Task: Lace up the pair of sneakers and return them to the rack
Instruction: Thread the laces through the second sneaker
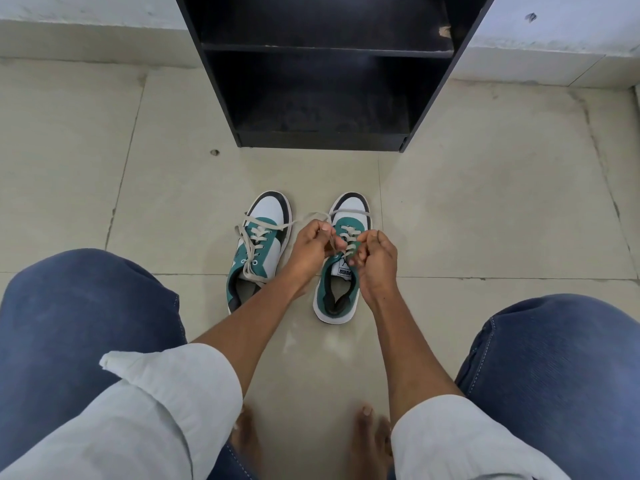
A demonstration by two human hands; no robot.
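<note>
Nearest of all, two knees in ribbed blue denim (69, 327) are framing the view, with rolled cuffs of soft pale cloth (166, 393) lying over them and bare toes (367, 431) showing on the floor between. Both forearms are reaching forward from there to the right sneaker (341, 268), a low shoe of smooth teal, white and dark panels with a rounded white sole, which is standing upright on the tiles with its toe pointing away. The left hand (313, 249) is curling closed, its fingers pinching a flat beige lace (317, 215) that is running taut up and across the toe of that shoe. The right hand (375, 259) is also closing in a loose fist over the tongue, gripping the lace at the upper eyelets; the exact strand under its fingers is hidden. Just beside it, the left sneaker (258, 251) is sitting slightly tilted outward, its lace threaded through the metal-ringed eyelets, with loose ends trailing over the side. Both shoes are resting on large, matte beige floor tiles (485, 209) with thin, worn grout lines. Farther off, the rack (318, 67), a boxy black unit of flat boards with a chipped shelf edge, is standing against a whitish wall base (554, 32), its two visible shelves looking dusty.
</note>
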